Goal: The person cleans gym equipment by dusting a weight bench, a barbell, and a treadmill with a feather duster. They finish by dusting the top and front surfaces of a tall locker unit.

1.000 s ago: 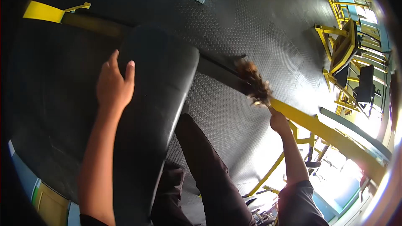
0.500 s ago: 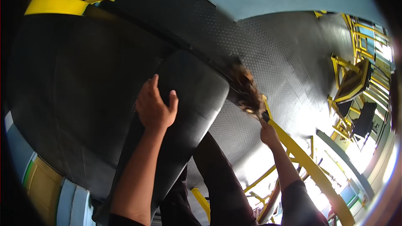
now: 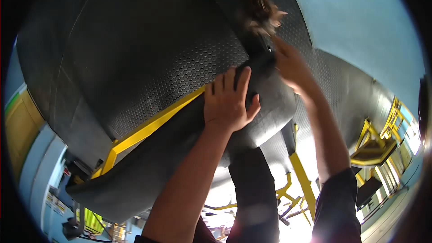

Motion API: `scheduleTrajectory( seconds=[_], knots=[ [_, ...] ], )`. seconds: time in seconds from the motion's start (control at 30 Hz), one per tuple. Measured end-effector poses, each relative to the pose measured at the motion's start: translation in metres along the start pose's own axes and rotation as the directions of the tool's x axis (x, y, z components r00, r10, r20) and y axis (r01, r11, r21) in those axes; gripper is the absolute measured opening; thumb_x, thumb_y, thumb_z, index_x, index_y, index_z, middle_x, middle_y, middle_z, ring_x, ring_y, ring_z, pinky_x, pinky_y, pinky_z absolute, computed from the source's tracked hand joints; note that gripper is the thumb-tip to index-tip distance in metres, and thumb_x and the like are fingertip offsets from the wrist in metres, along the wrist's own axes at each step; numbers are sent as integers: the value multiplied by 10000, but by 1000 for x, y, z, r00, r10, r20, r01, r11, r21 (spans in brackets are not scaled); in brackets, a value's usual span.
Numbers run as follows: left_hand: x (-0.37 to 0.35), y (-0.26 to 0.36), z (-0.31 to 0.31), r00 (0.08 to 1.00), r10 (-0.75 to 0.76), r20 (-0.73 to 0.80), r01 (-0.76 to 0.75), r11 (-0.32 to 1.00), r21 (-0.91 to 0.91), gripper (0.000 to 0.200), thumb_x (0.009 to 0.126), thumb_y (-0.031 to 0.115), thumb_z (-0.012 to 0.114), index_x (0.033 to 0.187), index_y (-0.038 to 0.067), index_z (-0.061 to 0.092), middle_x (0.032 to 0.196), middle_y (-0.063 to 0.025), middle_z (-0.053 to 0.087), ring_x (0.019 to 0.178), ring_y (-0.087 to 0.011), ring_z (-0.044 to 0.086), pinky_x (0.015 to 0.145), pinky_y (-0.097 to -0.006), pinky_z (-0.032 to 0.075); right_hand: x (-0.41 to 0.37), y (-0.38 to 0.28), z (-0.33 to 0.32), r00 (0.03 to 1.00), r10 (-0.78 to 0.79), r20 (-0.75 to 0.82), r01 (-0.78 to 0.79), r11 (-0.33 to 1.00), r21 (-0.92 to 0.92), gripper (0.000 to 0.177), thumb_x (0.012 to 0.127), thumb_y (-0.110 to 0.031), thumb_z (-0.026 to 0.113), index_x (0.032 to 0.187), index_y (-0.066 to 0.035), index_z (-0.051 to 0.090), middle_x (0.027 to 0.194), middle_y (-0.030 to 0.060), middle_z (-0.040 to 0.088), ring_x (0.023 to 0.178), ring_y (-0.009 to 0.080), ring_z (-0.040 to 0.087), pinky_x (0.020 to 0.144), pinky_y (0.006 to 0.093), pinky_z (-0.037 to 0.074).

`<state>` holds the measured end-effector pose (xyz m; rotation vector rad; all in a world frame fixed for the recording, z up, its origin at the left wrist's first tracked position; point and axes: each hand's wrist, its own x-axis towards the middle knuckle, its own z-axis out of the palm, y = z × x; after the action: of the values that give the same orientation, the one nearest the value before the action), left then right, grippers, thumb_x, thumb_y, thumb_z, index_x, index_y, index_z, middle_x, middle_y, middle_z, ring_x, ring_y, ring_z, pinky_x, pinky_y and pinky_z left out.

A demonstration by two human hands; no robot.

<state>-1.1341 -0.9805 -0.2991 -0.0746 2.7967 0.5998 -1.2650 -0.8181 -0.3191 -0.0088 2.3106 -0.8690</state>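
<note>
My left hand (image 3: pixel 229 103) lies on the black padded bench (image 3: pixel 265 117), palm down with the fingers spread. My right hand (image 3: pixel 293 66) is closed on the handle end of a feather duster (image 3: pixel 261 9). Brown feathers, smeared by motion, brush along a dark bar beyond the end of the pad. Most of the duster's handle is hidden by my fingers.
A yellow metal frame (image 3: pixel 153 123) runs along the far side of the bench. Black textured rubber flooring (image 3: pixel 198 67) lies beneath. More yellow gym equipment (image 3: pixel 373 146) stands at the right, with a pale blue wall (image 3: pixel 360 13) at the upper right.
My right hand has carried the feather duster up and away from me, past the pad's end. My left hand has shifted right in the view and rests on the pad. The view has turned.
</note>
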Motion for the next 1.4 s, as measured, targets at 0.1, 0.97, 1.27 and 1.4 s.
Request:
scheduleTrajectory(
  seconds=[0.1,0.97,1.27,1.4],
  knots=[
    [0,1,-2,999,-14,31,13,1000,14,670,849,485,587,1432,194,429,1350,-111,493,1180,-300,513,978,-451,397,46,-75,35,999,-49,14,47,995,90,475,959,-159,407,1430,-166,474,1064,296,643,1036,440,629,864,488,487],
    [-224,-50,-96,995,-69,-70,-1,706,-709,185,944,188,590,1102,105,639,1003,-113,604,962,-317,590,841,-414,488,-335,-58,69,985,118,-124,-135,982,-134,482,967,-92,455,1444,-23,455,1330,241,586,1167,320,633,895,370,521],
    [-561,-150,-192,752,-637,170,575,508,-641,318,902,354,664,830,44,655,732,-152,652,696,-304,655,667,-396,516,-479,-89,235,973,193,-128,-211,967,-141,296,1029,-243,386,1132,-29,562,1081,274,626,1040,489,579,883,539,463],
    [-638,-194,-188,788,-615,-14,402,532,-745,215,925,265,647,955,53,662,877,-126,674,814,-249,666,736,-374,516,-434,-11,252,856,351,-380,-420,900,-113,225,991,-236,473,1067,-79,614,1001,170,672,951,365,644,803,477,508]
  ],
)
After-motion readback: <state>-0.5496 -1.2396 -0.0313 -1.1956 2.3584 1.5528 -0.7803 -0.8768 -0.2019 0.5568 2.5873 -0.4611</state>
